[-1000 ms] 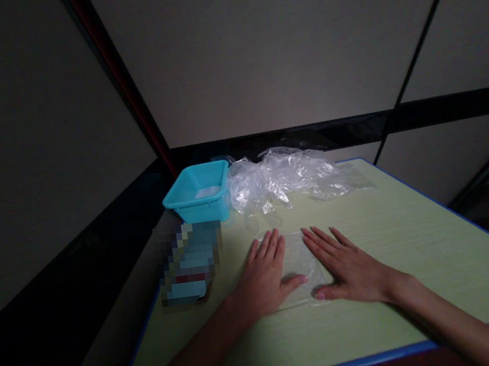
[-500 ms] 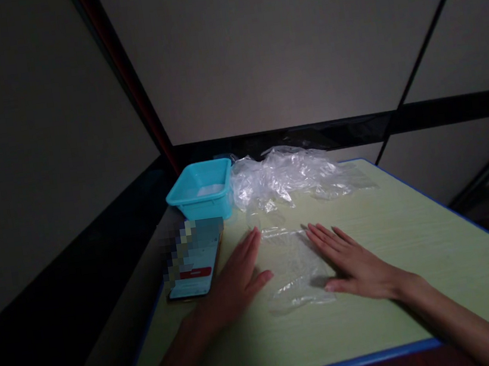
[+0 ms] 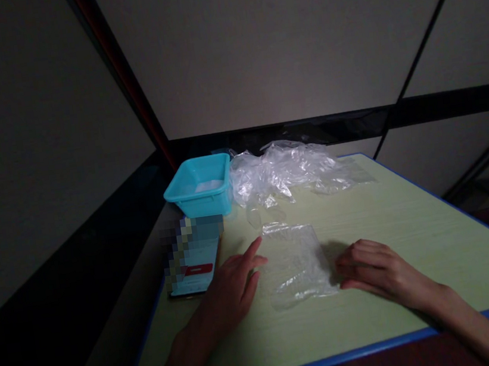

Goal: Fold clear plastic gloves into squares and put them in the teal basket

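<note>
A clear plastic bag [image 3: 297,260] lies flat on the pale green table [image 3: 413,233], its surface slightly wrinkled. My left hand [image 3: 235,283] is at the bag's left edge, its index finger stretched forward and the thumb apart; it holds nothing. Beside the right edge of the bag, my right hand [image 3: 382,273] rests with curled fingers drawn toward the thumb. Its fingertips are close to the bag's lower right corner, and whether anything is between them cannot be seen. Just beyond the bag are two thin, clear, rounded pieces [image 3: 253,216], too faint to name.
A turquoise plastic basket [image 3: 200,204] with something white inside stands at the back left. A heap of crumpled clear plastic bags [image 3: 292,168] lies to its right along the wall. A phone [image 3: 196,261] with a lit screen lies by the left edge.
Both hands were laid flat at the sides of the bag. My right hand has drawn back to the right and curled its fingers; my left hand has its index finger extended.
</note>
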Demonstrator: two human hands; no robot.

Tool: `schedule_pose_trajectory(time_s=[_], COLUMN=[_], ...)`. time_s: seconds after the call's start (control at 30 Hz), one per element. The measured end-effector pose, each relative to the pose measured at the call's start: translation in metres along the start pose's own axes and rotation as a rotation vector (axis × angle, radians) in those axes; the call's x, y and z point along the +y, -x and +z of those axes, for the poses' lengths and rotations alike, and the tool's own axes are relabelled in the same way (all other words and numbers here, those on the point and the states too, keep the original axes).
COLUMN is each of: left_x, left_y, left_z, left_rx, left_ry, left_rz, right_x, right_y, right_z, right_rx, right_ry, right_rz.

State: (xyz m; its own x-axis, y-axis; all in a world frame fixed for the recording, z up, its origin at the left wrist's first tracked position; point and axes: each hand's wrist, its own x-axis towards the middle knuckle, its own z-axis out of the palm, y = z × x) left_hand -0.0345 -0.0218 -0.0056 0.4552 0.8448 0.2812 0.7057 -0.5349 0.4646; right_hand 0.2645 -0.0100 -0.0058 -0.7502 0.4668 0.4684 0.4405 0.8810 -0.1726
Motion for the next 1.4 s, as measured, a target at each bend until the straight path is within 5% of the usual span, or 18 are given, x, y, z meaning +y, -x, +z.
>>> schedule_pose_trajectory(time_s=[0.53, 0.93, 1.4], left_x=[-0.002, -0.003, -0.003], left_y=[0.001, 0.002, 0.002], left_z=[0.006, 0.005, 0.005], left_rx=[-0.068, -0.078, -0.088], left_ry=[-0.045, -0.055, -0.055], left_rz=[0.007, 0.006, -0.012], right_x=[-0.017, -0.014, -0.013], right_y=[0.002, 0.006, 0.008], right_z=[0.000, 0.003, 0.006], right_rx=[0.105, 0.096, 0.080], right_ry=[0.194, 0.106, 0.180], right_rz=[-0.186, -0.088, -0.173])
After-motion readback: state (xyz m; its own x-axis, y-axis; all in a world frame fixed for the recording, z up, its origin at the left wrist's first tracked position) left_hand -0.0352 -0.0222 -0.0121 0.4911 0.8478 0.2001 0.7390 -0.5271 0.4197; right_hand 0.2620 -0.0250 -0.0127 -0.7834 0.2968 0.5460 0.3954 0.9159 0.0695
